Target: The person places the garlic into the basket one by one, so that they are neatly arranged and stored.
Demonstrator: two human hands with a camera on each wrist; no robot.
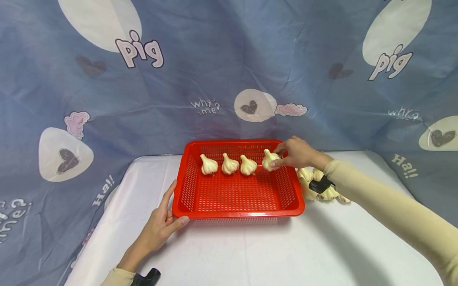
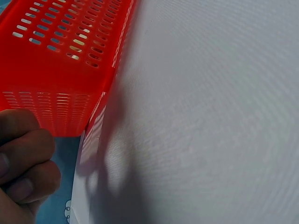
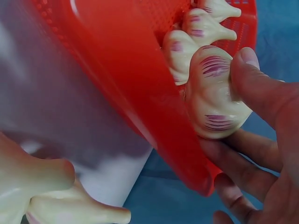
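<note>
My right hand point(image 1: 297, 153) pinches a garlic bulb point(image 1: 269, 161) between thumb and fingers, over the right end of a red plastic basket point(image 1: 239, 215). In the right wrist view the held bulb point(image 3: 216, 100) shows purple streaks and overlaps the basket's rim. Three more bulbs, including the leftmost garlic bulb point(image 1: 209, 165), sit in a row along the basket's back side, necks up. At the front left corner my left hand point(image 1: 160, 226) holds the basket's rim, thumb at the front and index finger along the side. Its other fingers point(image 2: 28, 154) look curled beside the basket wall.
Several loose garlic bulbs point(image 1: 307, 190) lie in a pile right of the basket, partly behind my right wrist. A white cloth point(image 1: 229, 254) covers the table. Blue printed fabric point(image 1: 200, 79) hangs behind and at both sides.
</note>
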